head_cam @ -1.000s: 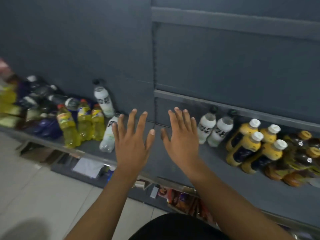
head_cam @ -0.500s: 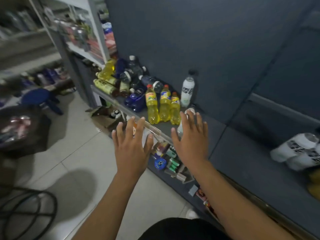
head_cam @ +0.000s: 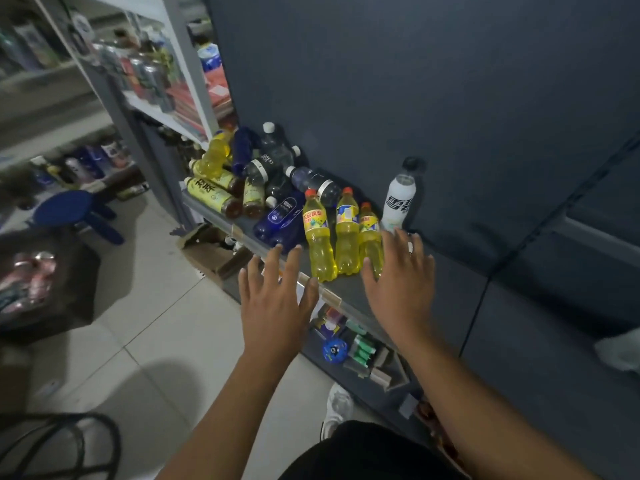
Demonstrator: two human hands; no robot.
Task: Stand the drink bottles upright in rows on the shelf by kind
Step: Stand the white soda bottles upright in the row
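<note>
While both hands hang spread and empty, the left hand (head_cam: 277,306) floats palm down over the front lip of the shelf (head_cam: 348,289) and the right hand (head_cam: 401,285) is over the shelf itself, the two well apart, with fingers straight and splayed. Between them, just past the fingertips, three yellow bottles (head_cam: 347,233) with red caps stand upright in a short row. The right hand's fingers overlap the nearest of them, though contact is hard to judge from this angle. Beyond the right hand, a white bottle (head_cam: 398,199) with a dark cap stands upright against the dark back panel. Ahead of the left hand, two blue bottles (head_cam: 280,220) lie on their sides, and farther off is a heap of bottles (head_cam: 256,174), yellow, dark and clear, tumbled together. Left of the left hand and below the shelf, an opened cardboard box (head_cam: 207,251) sits on the tiled floor (head_cam: 156,323), with a blue stool (head_cam: 69,209) farther out.
</note>
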